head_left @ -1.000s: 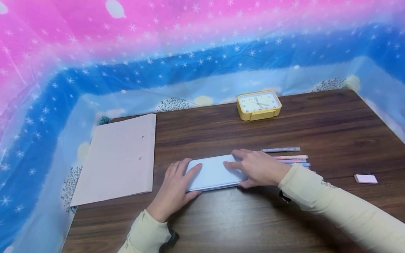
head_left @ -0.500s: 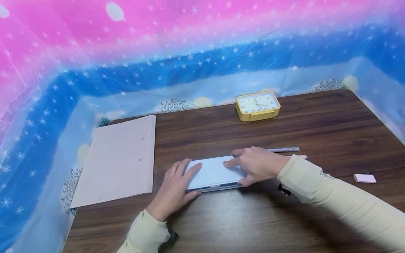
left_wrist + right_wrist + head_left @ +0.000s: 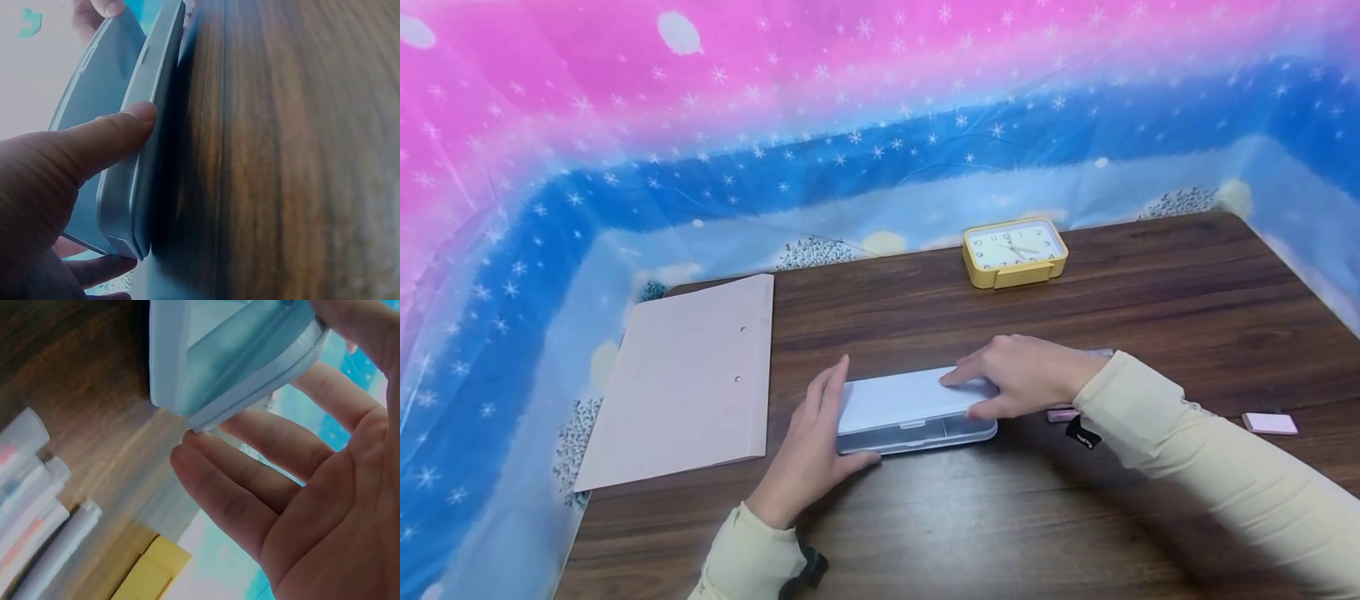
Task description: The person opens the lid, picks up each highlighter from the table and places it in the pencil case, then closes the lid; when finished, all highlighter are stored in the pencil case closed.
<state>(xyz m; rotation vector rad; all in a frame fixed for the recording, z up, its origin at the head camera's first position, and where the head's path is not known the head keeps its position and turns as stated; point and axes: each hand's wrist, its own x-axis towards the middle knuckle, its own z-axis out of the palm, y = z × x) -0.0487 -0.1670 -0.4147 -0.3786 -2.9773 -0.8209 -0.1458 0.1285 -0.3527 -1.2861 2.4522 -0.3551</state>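
A white pencil case (image 3: 887, 402) lies on the table with its lid raised part way along the front edge. My left hand (image 3: 805, 458) holds its left end, the thumb on the front wall of the base (image 3: 128, 169) and the fingers around the far side. With thumb and index finger, my right hand (image 3: 1030, 379) pinches the lid near its right end. The right wrist view shows the gap under the lid (image 3: 269, 381) and my other fingers spread below its corner. Through the opening, a divider shows in the base; most of the inside is hidden.
Several pens (image 3: 56, 550) lie right of the case, mostly hidden by the right hand and sleeve in the head view. An eraser (image 3: 1270, 423) is farther right. A yellow clock (image 3: 1015, 252) stands at the back, and a pale folder (image 3: 685, 383) lies at left.
The lid's front edge has lifted from almost closed to a wide gap, the right hand rising with it. The left fingers have straightened off the lid's top; the left thumb stays at the front.
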